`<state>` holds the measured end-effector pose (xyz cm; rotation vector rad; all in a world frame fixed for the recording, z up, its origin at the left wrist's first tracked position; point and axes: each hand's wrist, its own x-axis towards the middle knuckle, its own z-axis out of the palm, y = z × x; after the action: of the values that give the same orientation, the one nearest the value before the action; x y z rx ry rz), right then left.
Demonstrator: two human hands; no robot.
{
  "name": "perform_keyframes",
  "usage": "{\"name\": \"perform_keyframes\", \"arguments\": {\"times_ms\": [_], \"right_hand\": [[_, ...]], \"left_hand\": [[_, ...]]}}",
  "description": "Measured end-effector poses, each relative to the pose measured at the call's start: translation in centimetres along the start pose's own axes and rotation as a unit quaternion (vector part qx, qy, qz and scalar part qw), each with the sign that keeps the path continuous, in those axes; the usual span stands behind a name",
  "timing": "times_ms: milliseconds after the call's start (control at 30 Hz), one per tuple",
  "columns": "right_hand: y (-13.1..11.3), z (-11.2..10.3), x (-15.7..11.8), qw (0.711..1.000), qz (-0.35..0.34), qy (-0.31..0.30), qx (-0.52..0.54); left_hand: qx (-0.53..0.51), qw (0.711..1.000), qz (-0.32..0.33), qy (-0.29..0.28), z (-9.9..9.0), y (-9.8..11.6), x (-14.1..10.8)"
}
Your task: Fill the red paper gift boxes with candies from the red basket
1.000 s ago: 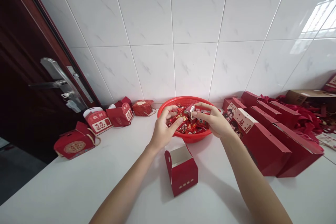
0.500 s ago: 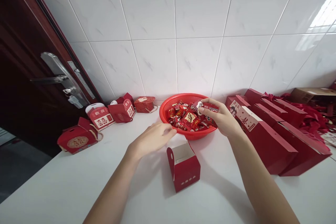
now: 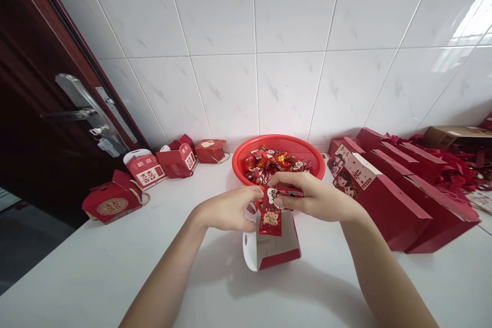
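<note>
My right hand (image 3: 321, 197) pinches small red wrapped sweets (image 3: 272, 198), one with a white label, above a small red gift box (image 3: 279, 260). A red packet with a pale bear-like picture (image 3: 271, 221) hangs just below those fingers, over the box opening; whether it is held or loose I cannot tell. My left hand (image 3: 230, 209) is closed at the far left edge of the box, with its fingertips partly hidden. The box is tipped, and its white inside shows. Just behind the hands stands a red plastic basket (image 3: 318, 164) of wrapped sweets (image 3: 282, 160).
Several decorated red boxes (image 3: 148, 169) stand at the left, near a dark door (image 3: 34, 87). Tall red gift bags (image 3: 388, 210) line the right side, with red ribbon (image 3: 459, 169) and a cardboard box (image 3: 453, 136) behind. A tiled wall (image 3: 226, 87) closes off the back.
My right hand has come from the basket toward me with sweets, over the gift box. My left hand has moved onto the box, which is now tipped, its white inside showing more.
</note>
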<state>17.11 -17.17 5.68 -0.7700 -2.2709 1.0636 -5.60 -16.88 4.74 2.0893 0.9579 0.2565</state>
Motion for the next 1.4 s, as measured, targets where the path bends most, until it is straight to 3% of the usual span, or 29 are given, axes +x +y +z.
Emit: {"name": "perform_keyframes", "arguments": {"times_ms": [200, 300, 433, 600, 867, 1133, 1233, 1400], "right_hand": [[0.0, 0.3, 0.2, 0.99, 0.028, -0.069, -0.121], [-0.1, 0.4, 0.1, 0.984, 0.039, -0.063, -0.162], [-0.5, 0.3, -0.1, 0.984, 0.016, -0.044, -0.17], [-0.6, 0.9, 0.0, 0.976, 0.019, -0.11, -0.185], [-0.7, 1.2, 0.3, 0.989, -0.049, -0.03, -0.136], [0.4, 2.0, 1.2, 0.975, -0.001, -0.135, -0.175], [0.2, 1.9, 1.0, 0.986, -0.015, -0.074, -0.149], [-0.9, 1.8, 0.4, 0.997, -0.056, 0.041, 0.037]], "left_hand": [[0.018, 1.0, 0.019, -0.004, -0.3, -0.7, 0.4], [0.022, 0.999, 0.022, -0.01, -0.3, -0.8, 0.5], [0.002, 0.999, 0.037, -0.02, -0.2, -1.1, 0.7], [-0.003, 0.999, 0.033, -0.027, -0.3, -1.3, 0.9], [-0.004, 1.0, 0.02, -0.016, -0.2, -1.5, 0.9], [-0.033, 0.998, 0.019, -0.05, -0.6, -2.5, 1.5], [-0.037, 0.999, 0.009, -0.031, -0.5, -2.4, 1.3], [0.008, 0.998, 0.057, -0.022, -0.3, -1.2, 0.8]]}}
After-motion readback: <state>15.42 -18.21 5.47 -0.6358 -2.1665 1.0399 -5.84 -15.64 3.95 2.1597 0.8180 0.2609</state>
